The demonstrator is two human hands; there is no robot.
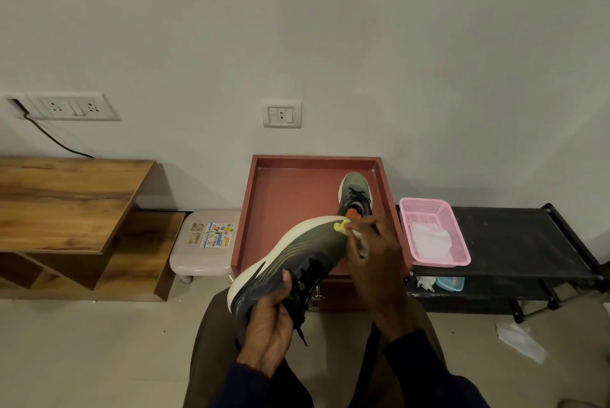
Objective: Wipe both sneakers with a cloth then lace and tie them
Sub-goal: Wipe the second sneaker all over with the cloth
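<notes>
My left hand point(269, 318) grips the toe end of a dark grey sneaker point(297, 256) with a thick white sole, held on its side above my lap, black laces dangling below. At the heel, beside a yellow-green tab, my right hand point(373, 259) holds a white cloth point(361, 242) against the shoe; most of the cloth is hidden under the fingers. The second sneaker point(355, 193), grey with black laces and an orange lining, stands upright in the red tray point(280, 196), toe toward the wall.
A pink mesh basket point(457, 226) holding a white cloth sits on a black shoe rack point(528, 242) to the right. A small white stool point(204, 246) and a wooden table point(66, 203) stand at left. A crumpled white wipe point(520, 340) lies on the floor.
</notes>
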